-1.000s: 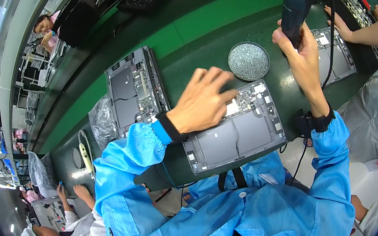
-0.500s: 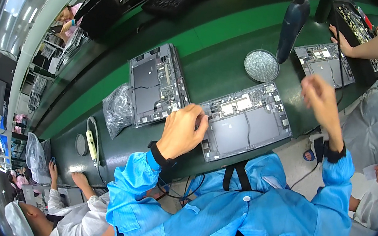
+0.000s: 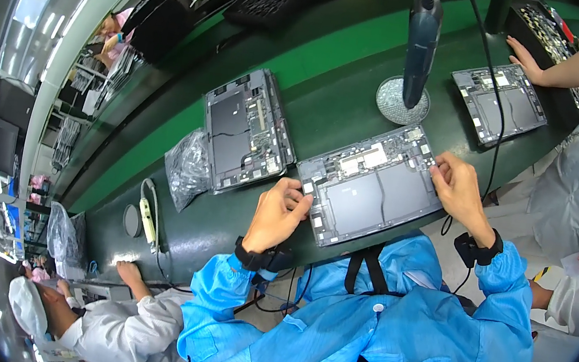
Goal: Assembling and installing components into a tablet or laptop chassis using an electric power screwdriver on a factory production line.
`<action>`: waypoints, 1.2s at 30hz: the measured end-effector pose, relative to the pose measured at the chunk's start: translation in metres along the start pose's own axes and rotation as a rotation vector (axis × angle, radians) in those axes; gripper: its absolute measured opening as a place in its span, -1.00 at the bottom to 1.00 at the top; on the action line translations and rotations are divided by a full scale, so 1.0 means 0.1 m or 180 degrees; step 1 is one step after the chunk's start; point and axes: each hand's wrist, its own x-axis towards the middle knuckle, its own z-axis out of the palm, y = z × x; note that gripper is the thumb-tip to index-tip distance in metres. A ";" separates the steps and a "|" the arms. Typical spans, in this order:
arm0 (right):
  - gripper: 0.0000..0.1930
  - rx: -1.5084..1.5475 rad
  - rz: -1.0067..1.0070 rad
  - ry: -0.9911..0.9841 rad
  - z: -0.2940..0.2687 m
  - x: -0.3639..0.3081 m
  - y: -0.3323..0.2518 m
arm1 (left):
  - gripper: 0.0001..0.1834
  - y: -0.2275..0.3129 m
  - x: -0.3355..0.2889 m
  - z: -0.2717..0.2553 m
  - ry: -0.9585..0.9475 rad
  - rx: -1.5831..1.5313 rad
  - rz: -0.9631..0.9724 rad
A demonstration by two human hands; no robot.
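Observation:
An opened laptop base, its circuit boards and dark battery panels showing, lies on the green bench in front of me. My left hand grips its left edge with the fingers curled over it. At the right edge, my right hand holds the upper corner. Both sleeves are blue, with a black band on each wrist. An electric screwdriver hangs on its cable above the bench, apart from both hands.
A second opened laptop base lies to the left, next to a crumpled plastic bag. A round dish of screws sits behind. A third base is under a co-worker's hand. Another person in white works at lower left.
My right hand let go of the hanging screwdriver and came down to the laptop base's right edge. My left hand slid off the base's top to its left edge.

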 end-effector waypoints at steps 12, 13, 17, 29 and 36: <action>-0.88 0.1492 0.0560 -0.0345 -0.03 0.11 0.17 | -0.70 -0.02 0.13 0.01 -0.0098 -0.1290 -0.0673; -0.87 0.1354 0.0568 -0.0330 -0.04 0.12 0.20 | -0.70 -0.01 0.12 0.01 -0.0081 -0.1295 -0.0682; -0.89 0.1543 0.0487 -0.0394 -0.05 0.13 0.16 | -0.69 -0.01 0.07 -0.03 -0.0018 -0.1169 -0.0603; -0.88 -0.0090 -0.0216 0.0160 0.05 0.04 0.07 | -0.35 0.27 -0.15 -0.02 -0.0498 -0.2216 -0.1094; -0.87 0.0019 -0.0223 0.0162 0.04 0.05 0.18 | -0.45 0.11 0.13 0.12 -0.0413 -0.1939 -0.1108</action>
